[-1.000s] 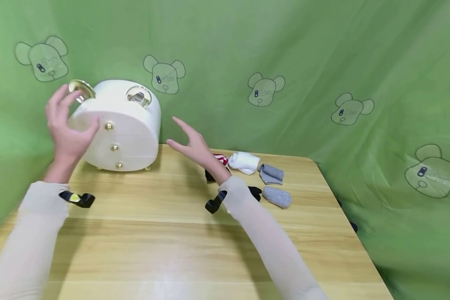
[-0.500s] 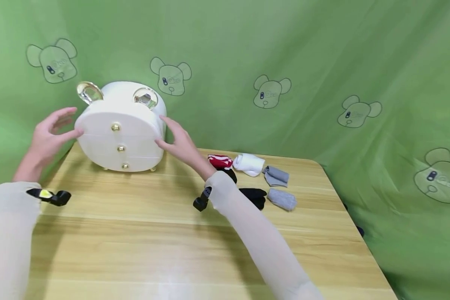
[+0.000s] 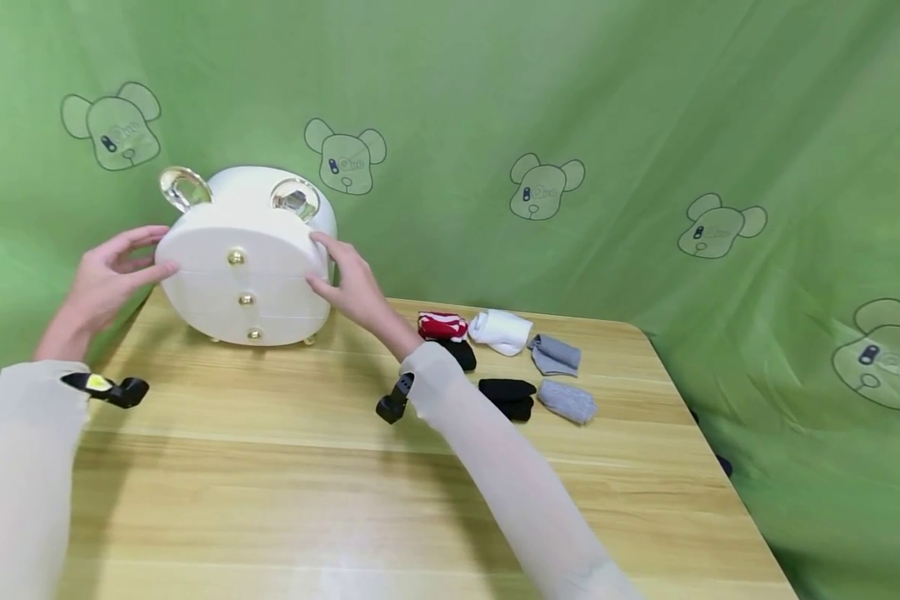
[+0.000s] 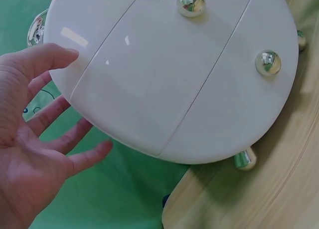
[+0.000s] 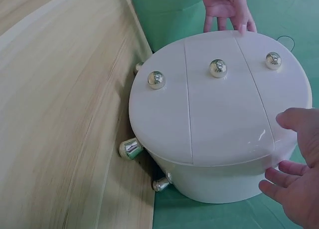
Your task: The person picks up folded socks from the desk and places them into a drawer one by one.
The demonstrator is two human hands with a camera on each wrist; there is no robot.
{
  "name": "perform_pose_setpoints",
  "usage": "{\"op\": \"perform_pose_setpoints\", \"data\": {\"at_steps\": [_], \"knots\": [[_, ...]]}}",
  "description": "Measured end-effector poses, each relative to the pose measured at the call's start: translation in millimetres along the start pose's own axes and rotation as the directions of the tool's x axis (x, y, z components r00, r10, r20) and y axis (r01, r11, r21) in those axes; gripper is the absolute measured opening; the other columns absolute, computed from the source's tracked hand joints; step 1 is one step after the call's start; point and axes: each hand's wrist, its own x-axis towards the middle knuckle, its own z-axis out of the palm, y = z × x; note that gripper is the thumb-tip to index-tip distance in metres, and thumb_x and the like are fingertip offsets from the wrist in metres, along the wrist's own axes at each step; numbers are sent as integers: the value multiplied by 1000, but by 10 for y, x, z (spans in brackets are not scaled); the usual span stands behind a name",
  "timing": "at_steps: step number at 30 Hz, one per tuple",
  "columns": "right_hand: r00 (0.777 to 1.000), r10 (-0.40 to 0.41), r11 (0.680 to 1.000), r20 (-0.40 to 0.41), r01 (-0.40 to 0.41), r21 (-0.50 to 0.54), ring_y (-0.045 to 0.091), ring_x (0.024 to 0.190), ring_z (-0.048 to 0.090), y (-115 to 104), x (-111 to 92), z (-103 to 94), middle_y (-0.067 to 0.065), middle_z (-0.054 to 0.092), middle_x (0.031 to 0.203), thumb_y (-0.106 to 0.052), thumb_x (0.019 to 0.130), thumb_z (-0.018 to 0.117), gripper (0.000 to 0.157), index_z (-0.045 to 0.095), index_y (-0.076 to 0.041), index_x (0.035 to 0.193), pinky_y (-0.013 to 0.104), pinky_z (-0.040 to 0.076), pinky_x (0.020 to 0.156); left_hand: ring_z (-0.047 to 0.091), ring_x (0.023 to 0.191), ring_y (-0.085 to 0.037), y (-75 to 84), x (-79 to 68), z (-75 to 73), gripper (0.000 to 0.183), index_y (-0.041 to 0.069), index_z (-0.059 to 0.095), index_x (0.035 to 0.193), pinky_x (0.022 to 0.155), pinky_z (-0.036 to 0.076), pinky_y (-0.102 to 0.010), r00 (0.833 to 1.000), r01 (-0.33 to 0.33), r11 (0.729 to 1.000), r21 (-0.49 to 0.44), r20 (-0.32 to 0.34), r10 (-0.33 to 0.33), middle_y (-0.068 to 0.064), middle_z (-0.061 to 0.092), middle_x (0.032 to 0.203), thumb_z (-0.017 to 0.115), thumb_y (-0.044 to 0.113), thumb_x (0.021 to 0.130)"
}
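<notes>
A glossy white three-drawer storage box (image 3: 285, 287) stands on small gold feet at the table's far left. Gold round knobs run down its front, and two shiny ear-shaped rings top it. My left hand (image 3: 108, 275) is at the box's left side; in the left wrist view its thumb (image 4: 62, 56) lies over the front edge while the fingers reach along the side. On the opposite side, my right hand (image 3: 354, 283) has its thumb near the front and its fingers by the upper right side. Neither hand's fingers are tightly curled; how firmly they touch is unclear.
Right of the box lie rolled or folded socks: a red-and-white one (image 3: 442, 325), a white one (image 3: 501, 331), a grey one (image 3: 555, 356), a light grey one (image 3: 567, 402) and black ones (image 3: 507, 398). A green curtain (image 3: 435, 83) hangs behind the wooden table (image 3: 307, 483).
My left hand has come down from beside the left ear ring to the box's side. My right hand has moved left to the box's right side. The view has shifted slightly.
</notes>
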Motion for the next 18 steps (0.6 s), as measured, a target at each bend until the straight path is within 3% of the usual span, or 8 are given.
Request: {"op": "perform_pose_setpoints", "data": {"at_steps": [4,9,13,18], "knots": [[999,-13,1000,-35,14,4,29,129,58,9,0,5,14,55,146,-12,95,73,63,46,-12,151,33,54,111,54,120,-2,-23,12,23,61,28,46,152,85,52,0,1000,-2,998,-68,-10,1,6,42,159,71,18,97],[998,4,1000,-57,-4,0,28,120,63,26,-32,-68,15,59,137,-10,93,74,60,50,-13,148,29,61,99,56,112,3,22,16,87,61,26,50,150,83,54,-1,1000,-27,993,-117,-2,27,12,52,149,73,14,95],[998,19,998,-58,-16,54,30,123,64,61,-95,-158,17,57,138,-6,94,72,57,51,-12,147,31,62,100,57,109,3,75,4,172,60,23,53,147,81,56,-4,999,-36,977,-211,14,40,18,57,139,75,10,93],[996,21,992,-84,-10,123,34,121,65,132,-213,-264,20,57,132,-2,94,71,53,54,-9,144,34,65,95,60,106,3,113,22,302,58,20,55,145,81,60,-8,996,-73,966,-246,22,81,20,59,131,74,6,92]]}}
